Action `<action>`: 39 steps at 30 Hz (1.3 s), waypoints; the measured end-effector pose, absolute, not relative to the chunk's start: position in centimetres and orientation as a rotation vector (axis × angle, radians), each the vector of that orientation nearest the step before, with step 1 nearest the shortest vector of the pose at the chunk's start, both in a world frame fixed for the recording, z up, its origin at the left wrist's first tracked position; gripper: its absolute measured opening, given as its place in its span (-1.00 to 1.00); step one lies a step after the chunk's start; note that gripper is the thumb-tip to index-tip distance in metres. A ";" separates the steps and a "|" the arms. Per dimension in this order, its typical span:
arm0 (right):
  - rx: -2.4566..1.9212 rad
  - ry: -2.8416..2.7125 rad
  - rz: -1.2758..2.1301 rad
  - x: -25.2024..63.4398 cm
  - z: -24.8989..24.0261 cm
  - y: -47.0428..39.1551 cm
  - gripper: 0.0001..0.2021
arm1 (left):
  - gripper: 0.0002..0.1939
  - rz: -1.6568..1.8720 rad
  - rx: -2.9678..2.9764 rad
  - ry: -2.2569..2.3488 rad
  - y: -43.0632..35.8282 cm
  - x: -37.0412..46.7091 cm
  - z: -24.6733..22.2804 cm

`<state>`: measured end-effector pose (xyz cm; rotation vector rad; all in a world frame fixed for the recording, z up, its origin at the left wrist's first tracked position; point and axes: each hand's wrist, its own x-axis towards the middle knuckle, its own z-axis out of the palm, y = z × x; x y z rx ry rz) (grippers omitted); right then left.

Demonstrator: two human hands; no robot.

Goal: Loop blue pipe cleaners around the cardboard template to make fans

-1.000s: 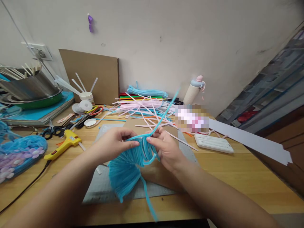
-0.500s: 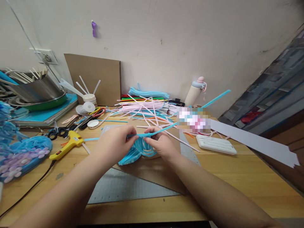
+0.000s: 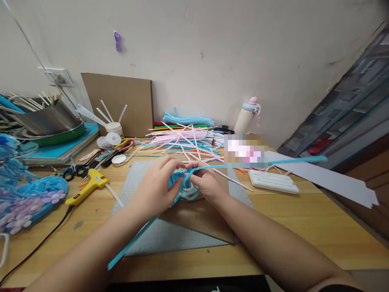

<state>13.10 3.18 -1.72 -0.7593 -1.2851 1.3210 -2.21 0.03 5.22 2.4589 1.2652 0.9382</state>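
Both hands meet over the middle of the table around a looped piece made of blue pipe cleaners [image 3: 189, 197]. My left hand [image 3: 159, 182] is closed on the left side of this piece, hiding much of it. With thumb and fingers pinched, my right hand [image 3: 205, 182] grips a long blue pipe cleaner [image 3: 209, 167] at the piece's top edge. One end of blue stem stretches far to the right past the blurred patch; another blue end [image 3: 127, 249] sticks out below my left wrist. Under the hands lie a brown cardboard sheet [image 3: 209, 222] and a grey cutting mat [image 3: 148, 239].
A yellow glue gun [image 3: 89, 188] with its cord lies left, near black-handled scissors [image 3: 73, 169] and a blue flowered piece [image 3: 33, 202]. Pink pipe cleaners [image 3: 182, 136] are heaped at the back. A white box-like object [image 3: 273, 181] and a bottle [image 3: 245, 117] stand right.
The blue stem's right end has swung lower and farther right. Its left end has moved from beside the glue gun to below my left wrist. My left hand has turned over the piece.
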 end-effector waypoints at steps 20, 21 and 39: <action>-1.208 -1.493 1.029 12.9 -0.6 2.6 -0.74 | -0.88 1.076 2.414 1.342 2.4 -1.9 2.3; -1.225 -1.494 1.041 12.8 -0.7 2.6 -0.74 | -0.87 1.075 2.407 1.336 2.3 -1.9 2.2; -1.077 -1.402 1.343 13.0 1.5 3.5 -0.86 | -0.80 1.085 2.170 1.365 2.4 -2.0 2.2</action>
